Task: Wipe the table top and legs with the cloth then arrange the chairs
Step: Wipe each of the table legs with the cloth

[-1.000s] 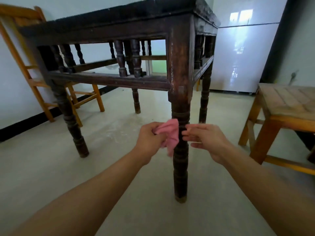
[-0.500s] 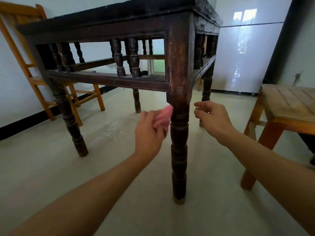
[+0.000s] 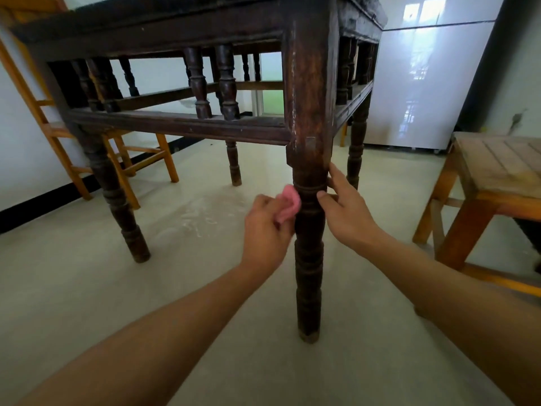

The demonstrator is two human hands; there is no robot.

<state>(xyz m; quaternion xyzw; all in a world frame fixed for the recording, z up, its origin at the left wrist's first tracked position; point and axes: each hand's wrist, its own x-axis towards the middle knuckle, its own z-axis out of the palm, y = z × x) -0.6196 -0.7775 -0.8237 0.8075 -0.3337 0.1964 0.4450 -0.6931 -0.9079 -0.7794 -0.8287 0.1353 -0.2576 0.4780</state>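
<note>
A dark wooden table [image 3: 181, 124] with turned legs fills the upper view, seen from low down. Its nearest leg [image 3: 308, 259] stands in the middle. My left hand [image 3: 268, 230] holds a pink cloth [image 3: 288, 203] pressed against the left side of that leg, just under a ring. My right hand [image 3: 345, 212] has its fingers spread and touches the right side of the same leg. An orange wooden chair [image 3: 58, 133] stands behind the table at the left. Another light wooden chair [image 3: 494, 183] is at the right.
A white fridge [image 3: 421, 83] stands against the far wall at the back right. The pale floor [image 3: 87, 288] shows a whitish smear under the table. A black skirting runs along the left wall.
Both hands have risen along the near leg since a second ago. The cloth moved from the front of the leg to its left side, and my right hand returned to touch the leg.
</note>
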